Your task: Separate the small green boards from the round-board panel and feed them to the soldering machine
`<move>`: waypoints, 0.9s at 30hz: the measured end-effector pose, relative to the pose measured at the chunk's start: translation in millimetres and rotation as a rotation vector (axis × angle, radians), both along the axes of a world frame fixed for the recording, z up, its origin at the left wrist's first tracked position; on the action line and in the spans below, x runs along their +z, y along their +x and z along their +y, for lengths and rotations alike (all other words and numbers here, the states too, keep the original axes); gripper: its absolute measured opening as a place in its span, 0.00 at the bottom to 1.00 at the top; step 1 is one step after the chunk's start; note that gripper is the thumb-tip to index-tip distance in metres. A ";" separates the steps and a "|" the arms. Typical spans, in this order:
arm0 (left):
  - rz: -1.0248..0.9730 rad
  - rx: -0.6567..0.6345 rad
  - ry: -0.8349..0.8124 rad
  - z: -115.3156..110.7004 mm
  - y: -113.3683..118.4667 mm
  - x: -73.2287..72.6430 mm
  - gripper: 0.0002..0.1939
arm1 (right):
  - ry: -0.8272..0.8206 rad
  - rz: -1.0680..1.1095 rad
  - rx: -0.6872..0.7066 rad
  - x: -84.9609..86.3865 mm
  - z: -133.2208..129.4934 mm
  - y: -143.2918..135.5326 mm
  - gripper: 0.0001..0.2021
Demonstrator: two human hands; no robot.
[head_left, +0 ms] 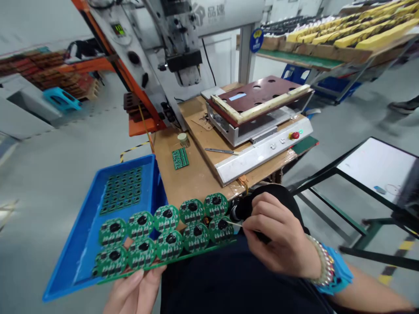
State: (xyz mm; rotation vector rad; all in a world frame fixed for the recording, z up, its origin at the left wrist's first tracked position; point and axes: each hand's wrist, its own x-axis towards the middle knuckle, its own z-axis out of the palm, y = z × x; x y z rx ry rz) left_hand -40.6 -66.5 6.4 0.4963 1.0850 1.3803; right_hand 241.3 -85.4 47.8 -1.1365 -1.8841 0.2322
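My left hand (135,291) grips the lower edge of a green circuit board panel (168,249) from beneath. The panel carries two rows of round boards, each with a glossy black blob near its middle. Pinched between the thumb and fingers of my right hand (278,233) is a thin pale stick (234,224). Its tip reaches the black blob on the round board at the right end of the lower row. Whether the tip touches the blob, I cannot tell. Part of my left hand's fingers is hidden behind the panel.
A blue tray (85,248) holding another board panel (121,191) lies to the left. On the wooden table (196,183) are a small green board (180,158), a round pot (183,139) and a knife (221,151). A press machine (183,61) stands behind a brown fixture plate (255,98).
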 end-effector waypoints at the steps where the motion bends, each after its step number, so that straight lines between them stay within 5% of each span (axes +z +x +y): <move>1: 0.000 0.009 -0.008 -0.1 0.0 0.2 0.31 | 0.001 0.002 -0.003 -0.2 0.0 0.2 0.08; 27: -0.039 -0.057 0.067 -0.5 0.7 -2.6 0.32 | -0.010 0.009 -0.015 -3.1 -3.9 2.0 0.08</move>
